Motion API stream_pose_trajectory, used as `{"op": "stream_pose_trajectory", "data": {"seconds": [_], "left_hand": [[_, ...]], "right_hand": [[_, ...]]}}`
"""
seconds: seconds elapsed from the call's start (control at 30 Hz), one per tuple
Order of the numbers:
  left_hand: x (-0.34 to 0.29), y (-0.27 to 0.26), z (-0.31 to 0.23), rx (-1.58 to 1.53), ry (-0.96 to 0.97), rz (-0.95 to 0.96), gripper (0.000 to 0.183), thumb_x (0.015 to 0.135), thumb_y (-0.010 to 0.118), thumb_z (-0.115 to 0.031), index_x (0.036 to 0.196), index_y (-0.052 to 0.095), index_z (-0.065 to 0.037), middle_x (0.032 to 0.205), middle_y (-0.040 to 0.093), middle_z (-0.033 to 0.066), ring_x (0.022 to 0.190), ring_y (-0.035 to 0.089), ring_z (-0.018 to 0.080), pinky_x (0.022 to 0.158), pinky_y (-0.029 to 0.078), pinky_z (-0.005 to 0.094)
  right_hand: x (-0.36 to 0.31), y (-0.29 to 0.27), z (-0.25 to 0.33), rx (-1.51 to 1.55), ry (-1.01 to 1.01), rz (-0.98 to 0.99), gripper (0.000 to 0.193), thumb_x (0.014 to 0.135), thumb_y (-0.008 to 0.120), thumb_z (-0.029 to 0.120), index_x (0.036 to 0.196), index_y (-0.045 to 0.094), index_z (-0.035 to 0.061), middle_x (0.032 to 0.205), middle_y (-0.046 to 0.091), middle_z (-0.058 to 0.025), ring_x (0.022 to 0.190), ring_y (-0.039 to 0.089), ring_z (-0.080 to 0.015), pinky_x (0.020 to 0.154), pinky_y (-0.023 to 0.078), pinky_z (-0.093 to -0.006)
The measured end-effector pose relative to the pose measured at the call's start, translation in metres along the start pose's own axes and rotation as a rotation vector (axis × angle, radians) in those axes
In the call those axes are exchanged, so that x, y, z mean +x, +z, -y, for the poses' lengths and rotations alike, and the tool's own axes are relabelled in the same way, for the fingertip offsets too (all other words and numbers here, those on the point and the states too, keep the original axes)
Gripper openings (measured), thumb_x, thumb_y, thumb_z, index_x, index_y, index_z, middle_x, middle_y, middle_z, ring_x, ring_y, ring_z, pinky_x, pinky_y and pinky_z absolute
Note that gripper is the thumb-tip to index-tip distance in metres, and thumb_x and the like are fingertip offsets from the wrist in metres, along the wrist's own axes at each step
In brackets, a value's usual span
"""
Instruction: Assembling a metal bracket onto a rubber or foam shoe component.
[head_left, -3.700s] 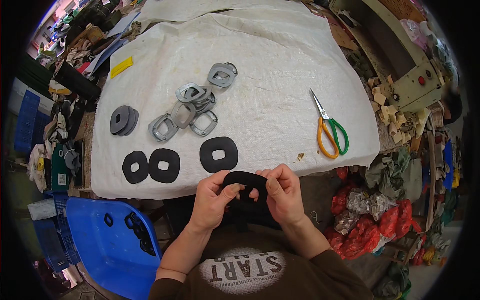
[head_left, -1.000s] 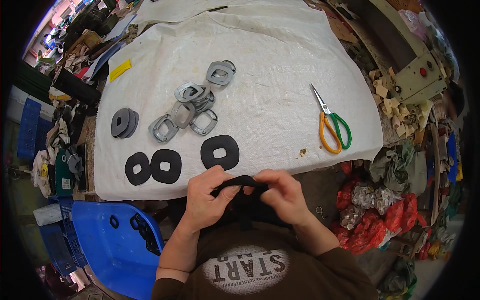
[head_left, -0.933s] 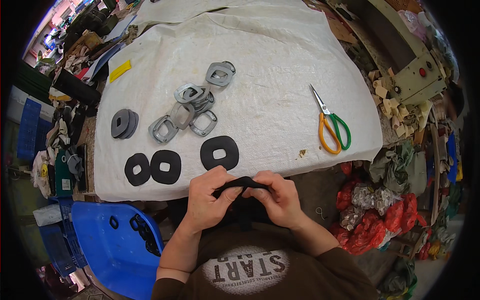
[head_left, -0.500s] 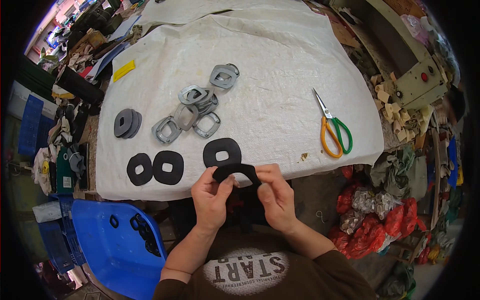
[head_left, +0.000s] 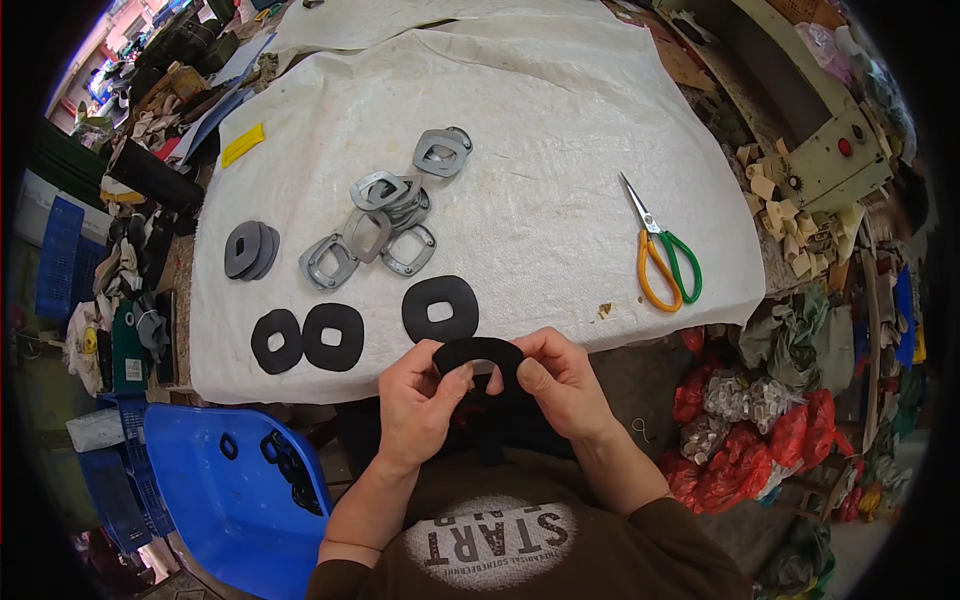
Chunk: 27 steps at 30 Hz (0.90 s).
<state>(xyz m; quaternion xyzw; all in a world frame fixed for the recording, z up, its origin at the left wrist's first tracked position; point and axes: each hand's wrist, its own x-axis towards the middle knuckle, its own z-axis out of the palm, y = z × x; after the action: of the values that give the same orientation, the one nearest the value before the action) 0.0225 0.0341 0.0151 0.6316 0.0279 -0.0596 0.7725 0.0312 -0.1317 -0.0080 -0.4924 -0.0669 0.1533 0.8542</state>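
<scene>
The black ring piece (head_left: 478,353) is in the lower middle of the frame, just below the edge of the white cloth (head_left: 520,200). The left hand (head_left: 420,400) pinches its left side with closed fingers, and the right hand (head_left: 560,380) pinches its right side the same way. Just above, three flat black rings (head_left: 440,309) lie on the cloth. Higher, near the centre, there is a pile of grey metal frames (head_left: 385,225). Scissors (head_left: 660,250) with orange and green handles lie at the right. A blue crate (head_left: 225,490) stands at the lower left.
</scene>
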Motion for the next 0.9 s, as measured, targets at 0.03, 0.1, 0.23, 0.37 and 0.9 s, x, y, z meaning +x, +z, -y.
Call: {"op": "stream_pose_trajectory", "data": {"seconds": [0.03,0.1,0.23,0.37,0.9], "left_hand": [[0.000,0.000,0.000,0.001,-0.006,0.017,0.011,0.083,0.059,-0.009,0.086,0.055,0.001,0.072,0.057,0.0009,0.063,0.049,0.0037,0.055,0.039,0.0168],[-0.001,0.000,0.001,0.002,-0.014,0.033,0.011,0.083,0.059,-0.010,0.086,0.055,0.000,0.073,0.057,0.0008,0.063,0.049,0.0035,0.055,0.039,0.0168],[0.000,0.003,0.010,-0.075,0.066,0.019,0.012,0.083,0.059,-0.010,0.086,0.055,0.001,0.074,0.056,0.0016,0.065,0.049,0.0045,0.058,0.040,0.0182],[0.001,0.002,0.013,-0.118,0.135,0.043,0.014,0.084,0.059,-0.011,0.085,0.054,0.002,0.073,0.057,0.0045,0.065,0.052,0.0077,0.058,0.041,0.0204],[0.005,-0.003,0.014,-0.107,0.134,0.145,0.014,0.084,0.058,-0.010,0.088,0.054,0.003,0.076,0.061,0.0070,0.065,0.056,0.0092,0.056,0.042,0.0198]], "right_hand": [[0.000,0.000,0.001,-0.067,0.001,0.033,0.021,0.087,0.054,0.023,0.085,0.047,0.0029,0.082,0.059,-0.0131,0.078,0.057,-0.0180,0.076,0.044,-0.0320],[-0.003,0.004,0.002,-0.115,-0.019,-0.015,0.020,0.087,0.054,0.022,0.084,0.047,0.0031,0.081,0.059,-0.0128,0.077,0.056,-0.0182,0.075,0.043,-0.0318],[-0.005,0.010,-0.004,0.046,-0.074,-0.088,0.016,0.086,0.054,0.018,0.080,0.047,0.0048,0.076,0.057,-0.0112,0.075,0.053,-0.0188,0.074,0.040,-0.0309],[-0.003,0.019,-0.010,0.387,-0.027,-0.034,0.015,0.084,0.056,0.015,0.078,0.047,0.0059,0.072,0.055,-0.0098,0.074,0.050,-0.0196,0.073,0.037,-0.0310],[-0.002,0.012,0.005,0.191,0.036,-0.057,0.017,0.087,0.052,0.015,0.096,0.048,0.0004,0.084,0.059,-0.0150,0.076,0.056,-0.0201,0.076,0.044,-0.0340]]}}
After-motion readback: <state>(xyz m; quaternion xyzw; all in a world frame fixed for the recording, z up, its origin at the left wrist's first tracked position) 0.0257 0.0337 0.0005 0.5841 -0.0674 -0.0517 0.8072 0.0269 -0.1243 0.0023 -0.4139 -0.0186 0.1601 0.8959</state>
